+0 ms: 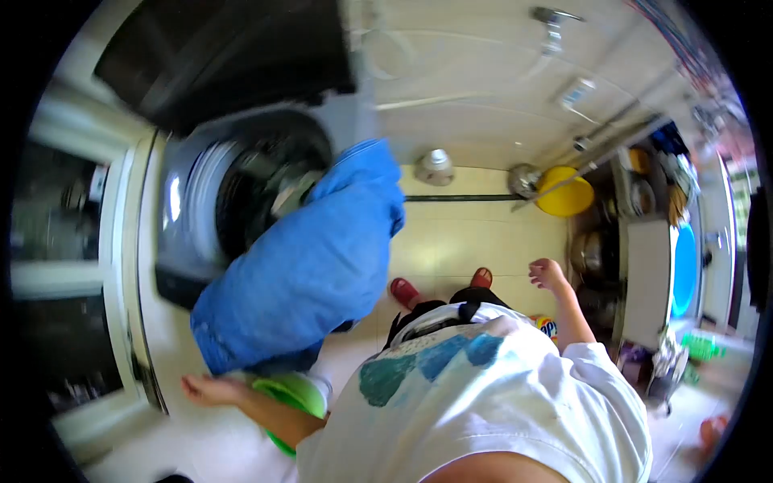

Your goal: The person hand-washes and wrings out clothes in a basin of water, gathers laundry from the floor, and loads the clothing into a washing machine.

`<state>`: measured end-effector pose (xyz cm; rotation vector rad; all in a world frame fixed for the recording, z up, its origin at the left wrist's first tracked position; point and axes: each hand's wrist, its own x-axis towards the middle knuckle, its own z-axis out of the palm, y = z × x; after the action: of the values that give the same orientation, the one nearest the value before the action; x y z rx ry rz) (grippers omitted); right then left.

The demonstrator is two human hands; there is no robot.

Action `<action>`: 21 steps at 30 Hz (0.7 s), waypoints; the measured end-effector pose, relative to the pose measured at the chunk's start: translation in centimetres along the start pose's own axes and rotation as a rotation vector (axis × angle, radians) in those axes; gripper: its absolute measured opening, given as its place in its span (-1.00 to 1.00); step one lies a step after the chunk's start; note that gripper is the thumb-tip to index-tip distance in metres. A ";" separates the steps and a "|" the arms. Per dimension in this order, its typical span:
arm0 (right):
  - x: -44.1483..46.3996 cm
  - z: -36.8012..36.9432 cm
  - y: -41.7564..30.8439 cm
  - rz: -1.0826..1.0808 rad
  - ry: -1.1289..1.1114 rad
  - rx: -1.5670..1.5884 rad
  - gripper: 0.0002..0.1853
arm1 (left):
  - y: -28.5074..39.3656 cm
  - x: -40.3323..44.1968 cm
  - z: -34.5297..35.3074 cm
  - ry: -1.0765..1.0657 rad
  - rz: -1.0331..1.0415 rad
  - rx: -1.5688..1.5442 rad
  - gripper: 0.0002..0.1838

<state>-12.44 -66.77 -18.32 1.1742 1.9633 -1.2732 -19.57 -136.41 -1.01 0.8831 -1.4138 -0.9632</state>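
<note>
A large blue cloth item (298, 266), perhaps a padded garment or cover, hangs over the front edge of an open top-loading washing machine (181, 249). Dark and pale laundry (278, 181) shows inside the drum. My left hand (211, 390) is just below the cloth's lower left corner, with loose fingers and nothing visible in it. Over a green basin (294, 398) passes my left forearm, partly hiding it. Out to my right side, my right hand (547, 275) hangs in the air above the floor, fingers loosely bent and apart, holding nothing.
The machine's dark lid (233, 56) stands raised against the wall. A yellow basin (565, 191) leans by the far right corner. Along the right are a shelf unit (648, 274), a blue basin (684, 270) and a green bottle (702, 347). At left is a glazed door frame (117, 266).
</note>
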 end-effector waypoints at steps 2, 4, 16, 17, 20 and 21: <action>-1.3 0.0 0.0 -0.023 0.026 -0.061 -0.73 | 3.2 -2.0 1.7 -0.077 0.047 -0.022 -0.63; -1.7 -0.3 1.2 -0.048 0.043 -0.085 -0.70 | 5.6 -3.4 3.2 -0.122 0.045 -0.001 -0.64; -4.4 -7.8 19.4 0.099 0.237 0.190 -0.73 | 17.7 -25.0 10.5 -0.827 0.084 -0.365 -0.67; -4.7 -8.6 21.2 0.123 0.254 0.200 -0.71 | 18.4 -27.6 10.8 -0.913 0.099 -0.406 -0.70; -7.3 -11.3 23.1 0.263 0.268 0.289 -0.72 | 21.3 -35.4 10.4 -1.169 0.227 -0.345 -0.68; -6.1 -11.3 26.0 0.232 0.297 0.230 -0.73 | 21.7 -37.5 10.5 -1.309 0.232 -0.382 -0.67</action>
<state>13.52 -54.13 -20.63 1.7368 1.8430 -1.2846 -27.32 -92.89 4.75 -0.3454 -2.1876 -1.6573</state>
